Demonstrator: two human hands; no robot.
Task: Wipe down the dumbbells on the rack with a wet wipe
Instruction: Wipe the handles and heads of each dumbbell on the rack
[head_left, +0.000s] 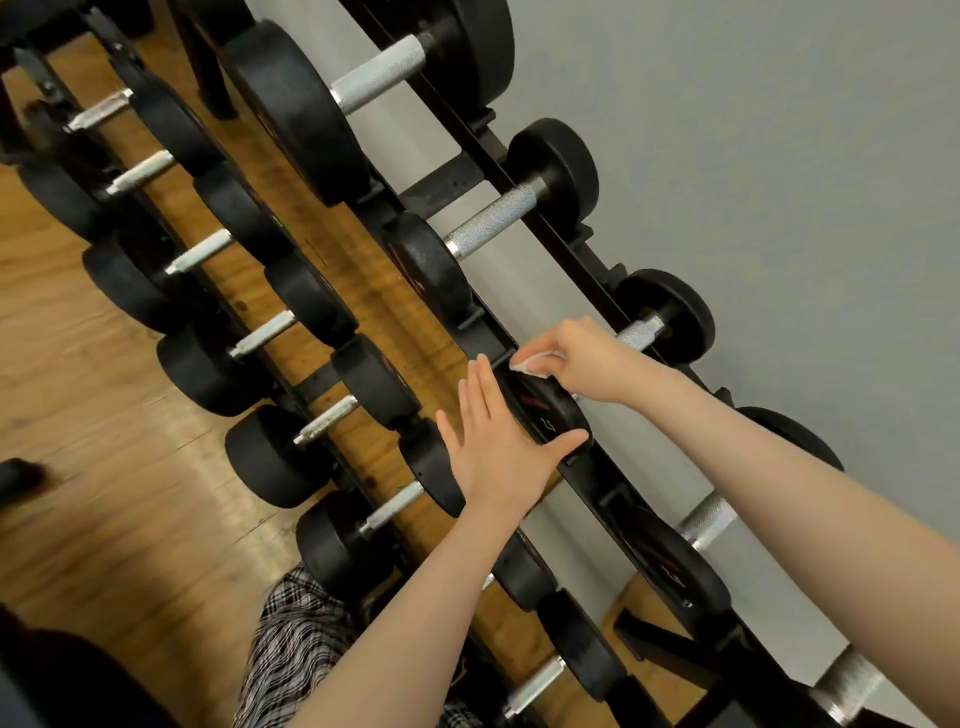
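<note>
So the rack (540, 218) runs diagonally, loaded with dumbbells. The dumbbell (550, 410) being cleaned sits between both hands: left hand (498, 447) lies flat against its near head, fingers straight, while right hand (576, 358) pinches the wet wipe (530, 364) on its top edge.
</note>
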